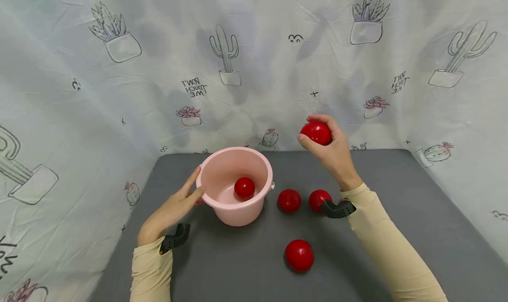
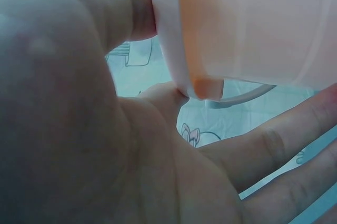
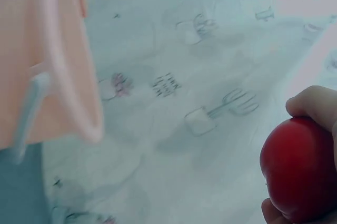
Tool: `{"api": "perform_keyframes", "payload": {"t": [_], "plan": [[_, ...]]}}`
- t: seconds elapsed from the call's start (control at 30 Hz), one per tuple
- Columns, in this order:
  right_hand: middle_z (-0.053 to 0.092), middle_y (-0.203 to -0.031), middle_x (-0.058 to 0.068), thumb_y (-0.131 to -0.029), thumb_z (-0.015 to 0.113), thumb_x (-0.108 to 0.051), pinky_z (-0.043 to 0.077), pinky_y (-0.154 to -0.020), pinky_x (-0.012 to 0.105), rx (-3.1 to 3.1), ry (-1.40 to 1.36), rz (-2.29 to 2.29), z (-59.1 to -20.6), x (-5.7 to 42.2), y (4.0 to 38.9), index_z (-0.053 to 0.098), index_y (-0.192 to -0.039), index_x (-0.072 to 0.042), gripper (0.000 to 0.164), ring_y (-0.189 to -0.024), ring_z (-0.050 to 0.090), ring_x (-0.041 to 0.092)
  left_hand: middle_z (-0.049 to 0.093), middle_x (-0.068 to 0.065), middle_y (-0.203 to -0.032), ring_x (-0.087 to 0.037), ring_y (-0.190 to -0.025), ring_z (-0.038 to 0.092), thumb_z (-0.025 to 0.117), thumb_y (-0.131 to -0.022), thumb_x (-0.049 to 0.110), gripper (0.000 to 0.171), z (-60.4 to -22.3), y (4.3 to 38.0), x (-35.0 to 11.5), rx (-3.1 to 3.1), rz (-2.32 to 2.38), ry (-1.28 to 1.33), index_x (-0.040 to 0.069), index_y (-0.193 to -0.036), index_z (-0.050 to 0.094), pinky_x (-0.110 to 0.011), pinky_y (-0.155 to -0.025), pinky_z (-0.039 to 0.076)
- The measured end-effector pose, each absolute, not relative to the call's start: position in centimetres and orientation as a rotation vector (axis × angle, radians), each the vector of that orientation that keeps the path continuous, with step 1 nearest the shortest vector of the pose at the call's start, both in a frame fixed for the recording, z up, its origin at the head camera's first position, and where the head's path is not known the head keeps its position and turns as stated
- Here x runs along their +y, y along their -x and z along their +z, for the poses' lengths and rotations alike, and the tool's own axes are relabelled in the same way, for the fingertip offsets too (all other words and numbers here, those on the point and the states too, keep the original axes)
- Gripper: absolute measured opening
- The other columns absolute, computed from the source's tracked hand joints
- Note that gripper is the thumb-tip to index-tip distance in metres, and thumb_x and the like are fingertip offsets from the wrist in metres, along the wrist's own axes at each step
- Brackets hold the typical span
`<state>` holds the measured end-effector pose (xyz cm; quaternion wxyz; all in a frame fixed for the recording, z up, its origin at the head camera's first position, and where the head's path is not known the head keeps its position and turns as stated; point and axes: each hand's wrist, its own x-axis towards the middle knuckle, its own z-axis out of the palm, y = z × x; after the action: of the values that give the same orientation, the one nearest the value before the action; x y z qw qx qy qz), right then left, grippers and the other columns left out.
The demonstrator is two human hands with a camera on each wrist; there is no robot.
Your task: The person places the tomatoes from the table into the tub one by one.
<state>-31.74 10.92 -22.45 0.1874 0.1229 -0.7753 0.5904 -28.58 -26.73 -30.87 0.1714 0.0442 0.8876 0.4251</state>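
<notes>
A red ball (image 1: pixel 316 133) is in my right hand (image 1: pixel 333 154), raised above the back of the table, the thumb and fingers curled round it. The same held ball (image 3: pixel 299 169) shows in the right wrist view. A pink bucket (image 1: pixel 238 214) stands at centre-left, with one red ball (image 1: pixel 244 188) inside. My left hand (image 1: pixel 176 207) touches the bucket's left rim with thumb and index fingertips. In the left wrist view, its other fingers (image 2: pixel 268 150) stretch out straight beside the bucket wall (image 2: pixel 263 29).
Two red balls, one nearer the bucket (image 1: pixel 289 200) and one partly behind the right wrist camera (image 1: pixel 319 199), lie right of the bucket. Another red ball (image 1: pixel 299 255) sits closer to the front. A cactus-print cloth (image 1: pixel 262 42) hangs behind the grey table (image 1: pixel 238 266).
</notes>
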Motion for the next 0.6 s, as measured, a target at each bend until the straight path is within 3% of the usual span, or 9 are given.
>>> {"api": "perform_keyframes", "payload": {"t": [0.37, 0.6], "plan": [[0.056, -0.127, -0.001, -0.081, 0.073, -0.017, 0.052, -0.081, 0.022, -2.053, -0.407, 1.625, -19.2, 7.2, 34.9, 0.060, -0.124, -0.020, 0.045, -0.117, 0.049, 0.018, 0.064, 0.003, -0.125, -0.020, -0.122, 0.058, 0.043, -0.089, 0.070, 0.068, -31.3, 29.3, -27.4, 2.502, 1.270, -0.220, 0.061, -0.143, 0.002, -0.053, -0.106, 0.036], [0.052, -0.131, -0.002, -0.081, 0.074, -0.024, 0.052, -0.088, 0.033, -2.125, -0.432, 1.730, -18.4, 4.3, 36.8, 0.056, -0.128, -0.026, 0.051, -0.121, 0.045, 0.018, 0.064, 0.001, -0.125, -0.023, -0.121, 0.058, 0.043, -0.091, 0.066, 0.067, -31.0, 28.8, -28.1, 2.497, 1.295, -0.198, 0.060, -0.144, 0.003, -0.052, -0.106, 0.037]]}}
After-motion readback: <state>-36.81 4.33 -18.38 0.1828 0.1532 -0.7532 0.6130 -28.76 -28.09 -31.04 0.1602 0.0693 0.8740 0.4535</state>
